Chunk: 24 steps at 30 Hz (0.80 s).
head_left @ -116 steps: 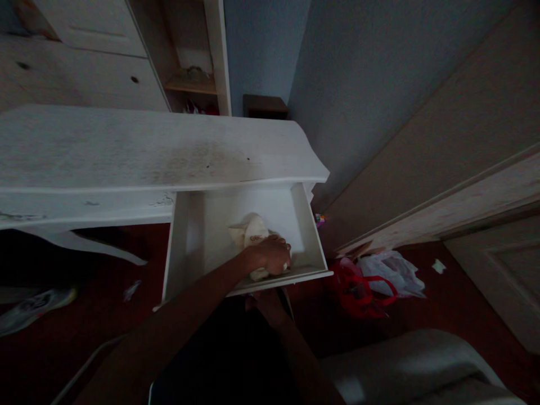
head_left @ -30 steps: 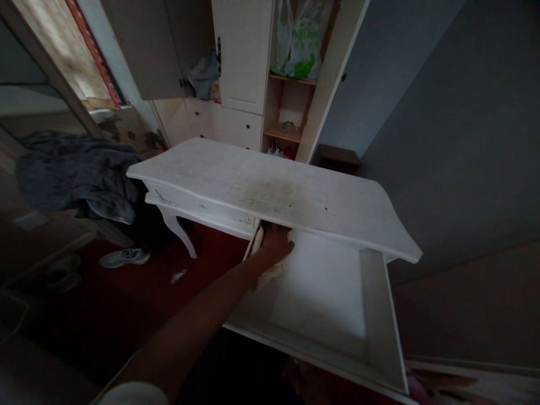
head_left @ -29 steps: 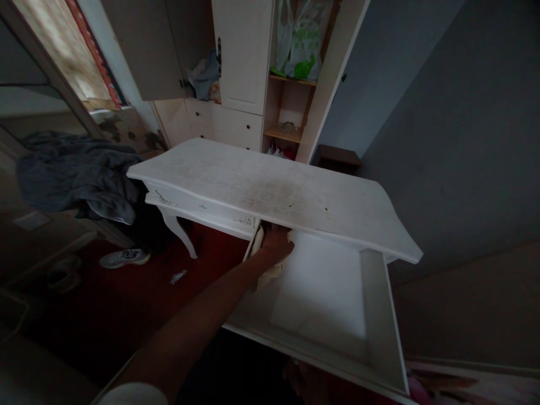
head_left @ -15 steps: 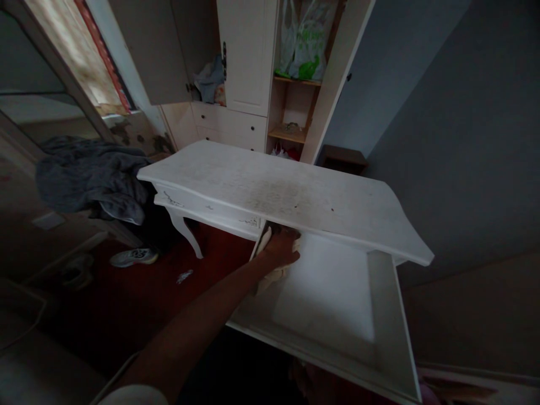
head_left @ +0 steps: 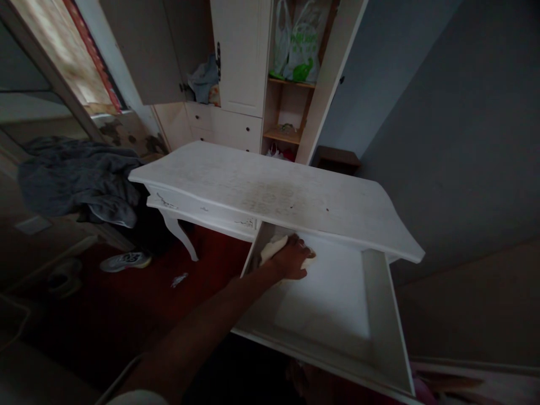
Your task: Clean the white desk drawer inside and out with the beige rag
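Note:
My left hand (head_left: 292, 260) reaches into the pulled-out white drawer (head_left: 386, 315), its fingers pressed on a cream cloth (head_left: 273, 248) against the drawer bottom, near the back left part. The cloth is bunched under the palm and shows on both sides of the hand. Below the drawer's front edge, in deep shadow, my right hand (head_left: 300, 378) is faintly visible; its fingers are too dark to make out. The drawer belongs to a white desk (head_left: 202, 169) with dark smudges on its top.
Behind the desk stands an open white wardrobe (head_left: 242, 62) with plastic bags (head_left: 304, 50) on a shelf. Grey clothing (head_left: 84, 174) is heaped at the left. A shoe (head_left: 125, 261) and a small scrap (head_left: 179, 279) lie on the red floor. A grey wall rises at the right.
My left hand and the cloth have moved from the drawer's left side a little to the right and forward of the corner. The view has shifted slightly, so the room appears further left.

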Each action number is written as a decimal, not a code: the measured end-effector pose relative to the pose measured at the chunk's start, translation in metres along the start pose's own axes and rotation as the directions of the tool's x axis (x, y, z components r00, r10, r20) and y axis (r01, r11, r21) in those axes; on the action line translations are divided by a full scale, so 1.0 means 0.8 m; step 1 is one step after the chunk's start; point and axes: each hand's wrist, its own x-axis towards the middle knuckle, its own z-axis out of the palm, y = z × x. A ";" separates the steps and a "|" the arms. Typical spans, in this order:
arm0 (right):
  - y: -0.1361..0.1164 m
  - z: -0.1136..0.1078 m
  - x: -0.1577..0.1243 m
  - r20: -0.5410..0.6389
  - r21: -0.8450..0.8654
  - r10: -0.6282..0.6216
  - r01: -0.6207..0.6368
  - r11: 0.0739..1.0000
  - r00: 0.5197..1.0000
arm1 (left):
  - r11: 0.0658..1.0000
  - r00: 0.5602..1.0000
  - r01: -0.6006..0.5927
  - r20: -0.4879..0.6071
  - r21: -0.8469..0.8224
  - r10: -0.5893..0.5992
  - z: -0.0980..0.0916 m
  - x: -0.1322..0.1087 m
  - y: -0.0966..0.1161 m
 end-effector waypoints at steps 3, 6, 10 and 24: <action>-0.003 -0.002 -0.001 0.012 -0.006 0.004 -0.004 1.000 1.000 | 1.000 1.000 -0.007 -0.011 0.017 0.007 0.007 0.006 0.006; -0.006 -0.002 0.000 0.029 -0.012 0.006 -0.006 1.000 1.000 | 0.998 1.000 -0.001 -0.028 0.064 0.003 0.011 0.008 0.010; -0.006 -0.003 0.000 0.050 -0.019 0.009 -0.008 1.000 0.999 | 0.989 0.998 -0.059 -0.010 0.135 0.061 0.010 0.003 0.012; -0.005 0.016 0.026 0.034 -0.021 0.028 -0.027 0.999 0.999 | 0.931 0.917 0.364 -0.164 -0.036 -0.365 -0.001 -0.019 -0.001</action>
